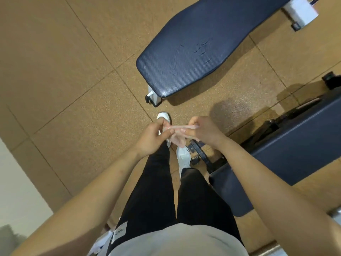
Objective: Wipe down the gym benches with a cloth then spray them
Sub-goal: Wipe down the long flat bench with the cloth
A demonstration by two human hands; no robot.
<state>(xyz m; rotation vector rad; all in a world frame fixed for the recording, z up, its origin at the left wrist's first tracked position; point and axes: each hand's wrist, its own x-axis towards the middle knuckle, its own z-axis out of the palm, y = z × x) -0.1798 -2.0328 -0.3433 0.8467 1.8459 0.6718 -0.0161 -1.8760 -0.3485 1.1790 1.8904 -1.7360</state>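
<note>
Both ends of a thin pale-pink translucent piece (177,140) are held — cloth or glove, cannot tell | left hand (153,138) pinches one end, fingers curled | right hand (205,132) grips the other | navy bench (193,50) stands ahead — second bench (295,145) beside the person's right leg.

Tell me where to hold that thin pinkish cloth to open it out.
Probably by its upper edge, one end per hand, coming in from either side. The pinkish cloth is limp: that edge is stretched between the left hand and right hand, and the rest hangs slack below.
</note>
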